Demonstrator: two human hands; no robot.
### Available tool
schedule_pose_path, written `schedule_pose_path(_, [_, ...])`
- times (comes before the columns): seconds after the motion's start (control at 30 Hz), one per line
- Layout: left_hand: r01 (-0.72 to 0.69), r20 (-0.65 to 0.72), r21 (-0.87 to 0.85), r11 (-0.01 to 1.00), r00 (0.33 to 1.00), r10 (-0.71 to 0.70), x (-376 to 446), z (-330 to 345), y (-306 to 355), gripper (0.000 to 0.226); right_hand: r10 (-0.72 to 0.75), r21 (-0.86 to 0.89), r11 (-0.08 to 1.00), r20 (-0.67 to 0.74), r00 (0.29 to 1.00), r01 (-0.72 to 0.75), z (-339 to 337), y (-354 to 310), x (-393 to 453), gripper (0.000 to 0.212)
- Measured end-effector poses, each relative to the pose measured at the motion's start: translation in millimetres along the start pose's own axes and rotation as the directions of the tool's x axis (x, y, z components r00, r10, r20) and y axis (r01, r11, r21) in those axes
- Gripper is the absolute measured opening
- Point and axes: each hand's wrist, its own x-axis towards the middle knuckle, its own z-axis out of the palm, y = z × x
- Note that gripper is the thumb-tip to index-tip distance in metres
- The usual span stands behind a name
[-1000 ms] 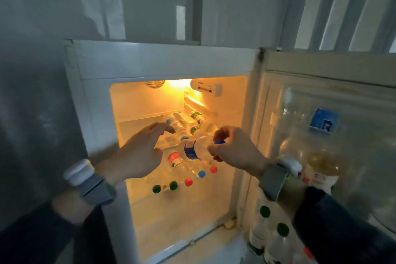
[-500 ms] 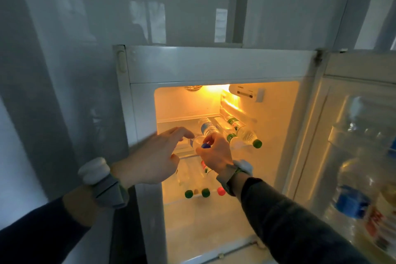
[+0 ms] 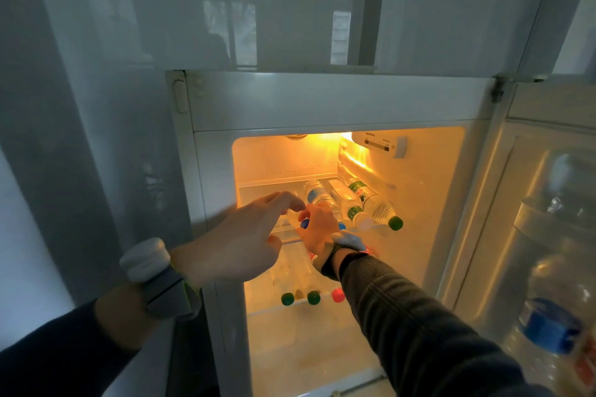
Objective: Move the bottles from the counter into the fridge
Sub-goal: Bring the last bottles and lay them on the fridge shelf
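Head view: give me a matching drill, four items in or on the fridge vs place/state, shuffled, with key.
Items
1. blue-capped bottle
2. green-capped bottle
3. red cap
4. large blue-labelled bottle

Places/states
A. in the open door's rack, at right
B. lying on the upper shelf, farthest right, cap toward the camera
C. on the lower shelf, right of two green caps
D. lying on the upper shelf under the right hand, with the left hand beside it

Pairs: 1-D, 2-B, 3-C, 4-A
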Motion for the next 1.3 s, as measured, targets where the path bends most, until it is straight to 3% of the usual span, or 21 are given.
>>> schedule_pose_path(0.3, [0.015,0.012,-0.001,1.0,1.0,-0.015,-6,3,3,0.062,-0.073,0.056,0.995,-0.103,0.992,0.079,-12,14,-31,0.019])
schedule_pose_path(0.47, [0.085,0.01,-0.024,0.996,0.996,-0.085,-27,13,7,0.059,-0.148,0.001,0.989,-0.023,0.989,0.148,-54,37,-82,0.032])
schedule_pose_path(0.6, [0.176,0.025,-0.03,0.984,0.984,-0.175,-50,27,12,0.056,-0.201,0.0,0.98,0.045,0.979,0.201,-90,58,-127,0.027])
schedule_pose_path(0.87, [0.319,0.056,-0.063,0.946,0.947,-0.316,-122,63,84,0.054,-0.324,0.09,0.945,0.09,0.942,0.316,-170,109,-232,0.03])
schedule_pose_path(1.0, [0.286,-0.005,-0.069,0.956,0.958,-0.287,-148,75,127,0.053,-0.377,0.159,0.917,0.05,0.925,0.365,-203,123,-271,0.031])
schedule_pose_path(1.17, [0.201,0.04,-0.05,0.978,0.979,-0.199,-198,95,211,0.056,-0.449,0.188,0.878,0.005,0.893,0.441,-277,155,-359,0.034])
schedule_pose_path(1.3, [0.109,0.005,-0.011,0.994,0.994,-0.109,-217,96,261,0.057,-0.519,0.218,0.804,-0.198,0.832,0.553,-355,178,-406,0.036])
